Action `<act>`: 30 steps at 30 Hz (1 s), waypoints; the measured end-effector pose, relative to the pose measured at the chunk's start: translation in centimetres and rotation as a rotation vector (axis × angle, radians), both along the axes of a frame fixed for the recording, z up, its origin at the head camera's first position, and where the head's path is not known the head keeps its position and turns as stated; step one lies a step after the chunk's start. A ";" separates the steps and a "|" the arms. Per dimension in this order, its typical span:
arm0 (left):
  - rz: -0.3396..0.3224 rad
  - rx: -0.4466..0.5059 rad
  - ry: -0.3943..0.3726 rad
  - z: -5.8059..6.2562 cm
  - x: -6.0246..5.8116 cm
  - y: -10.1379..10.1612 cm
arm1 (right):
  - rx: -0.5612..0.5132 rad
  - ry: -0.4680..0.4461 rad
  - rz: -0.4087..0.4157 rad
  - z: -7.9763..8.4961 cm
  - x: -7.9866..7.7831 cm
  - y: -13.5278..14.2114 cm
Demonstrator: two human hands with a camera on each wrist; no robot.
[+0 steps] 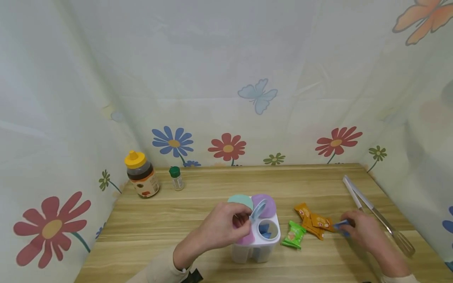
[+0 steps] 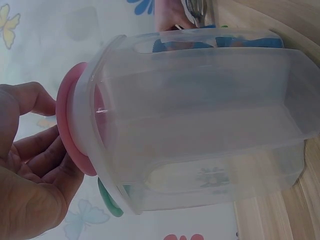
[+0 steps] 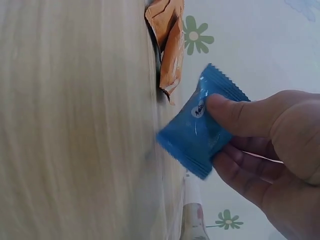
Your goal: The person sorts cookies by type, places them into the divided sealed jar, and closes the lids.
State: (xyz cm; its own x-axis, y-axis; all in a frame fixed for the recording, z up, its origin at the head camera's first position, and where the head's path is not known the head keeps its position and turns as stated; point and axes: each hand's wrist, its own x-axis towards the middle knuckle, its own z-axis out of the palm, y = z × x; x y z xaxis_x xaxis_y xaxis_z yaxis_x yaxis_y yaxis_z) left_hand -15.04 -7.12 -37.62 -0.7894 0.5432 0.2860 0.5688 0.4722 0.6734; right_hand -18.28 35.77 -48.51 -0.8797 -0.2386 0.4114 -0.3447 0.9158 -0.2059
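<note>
A clear container with a white top stands on the table, its compartments capped by green, purple and pink round lids. My left hand pinches a light blue lid over it, tilted up beside the uncovered round opening. Blue packets show inside that compartment. Between the thumb and fingers of my right hand is a blue wrapped snack packet, just above the tabletop. Orange packets and a green packet lie between the container and this hand.
A slotted spatula and a white-handled utensil lie along the table's right side. At the back left stand a yellow-capped jar and a small green-capped shaker. A flowered curtain surrounds the table.
</note>
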 end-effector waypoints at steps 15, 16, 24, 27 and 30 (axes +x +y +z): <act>-0.004 0.007 0.016 0.1 0.1 0.0 | -0.052 -0.059 -0.025 -0.1 -0.2 -0.1; -0.004 0.009 0.016 0.1 0.1 0.0 | -0.053 -0.055 -0.023 0.0 -0.2 -0.1; -0.008 0.008 0.017 0.0 0.1 0.0 | -0.096 0.118 0.021 0.6 0.0 -0.9; -0.008 0.009 0.013 0.0 0.1 0.0 | -0.118 0.166 0.044 1.0 0.0 -1.2; -0.005 0.012 0.008 0.0 0.1 0.0 | -0.133 0.195 0.066 1.4 0.0 -1.5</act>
